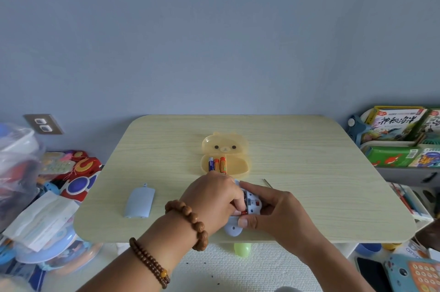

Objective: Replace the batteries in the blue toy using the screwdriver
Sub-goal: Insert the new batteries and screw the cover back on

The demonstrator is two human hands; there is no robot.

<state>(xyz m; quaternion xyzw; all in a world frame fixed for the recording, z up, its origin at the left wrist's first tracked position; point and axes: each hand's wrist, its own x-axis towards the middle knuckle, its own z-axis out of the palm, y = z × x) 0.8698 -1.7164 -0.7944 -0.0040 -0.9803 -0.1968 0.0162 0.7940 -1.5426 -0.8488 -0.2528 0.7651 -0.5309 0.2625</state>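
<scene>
Judging by the cover lying off on the surface, the blue toy is opened — a battery is pinched by left fingers, the toy is gripped by right fingers, and spare batteries wait unused.

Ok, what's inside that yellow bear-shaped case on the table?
Three batteries lie side by side in the left part of the open bear case: one blue and white, two orange. Its right part looks empty. The left hand covers the case's near edge, so anything there is hidden.
</scene>
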